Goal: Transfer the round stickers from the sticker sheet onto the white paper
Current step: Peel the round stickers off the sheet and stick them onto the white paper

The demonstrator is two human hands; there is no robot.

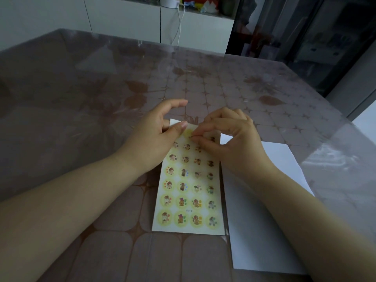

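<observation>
Nearest the lens, the left forearm (61, 200) and right forearm (305, 220) reach in from the lower corners and meet over one sticker sheet (189, 228). It lies flat on the table (223, 82), its long side running away from the person. The round stickers (180, 218) on it stand in four columns. The five rows closest to the person are complete, making twenty pale yellow discs with small cartoon figures. Farther rows are partly hidden under the hands, so their count cannot be told. At the far end, the right hand (234, 145) has thumb and forefinger closed in a narrow pinch on the edge of a top-row sticker (188, 132), its other fingers curled behind. The left hand (150, 139) lays its thumb flat on the sheet's far left corner while its forefinger sticks out, raised clear of the table. Just to the right of the sheet, edge meeting edge, lies one white paper (264, 220), partly under the right forearm. Beneath both is a brown patterned cloth under a glossy clear cover. Beyond the table stand white cabinets (122, 21) with one white cable (180, 27) hanging down their front.
</observation>
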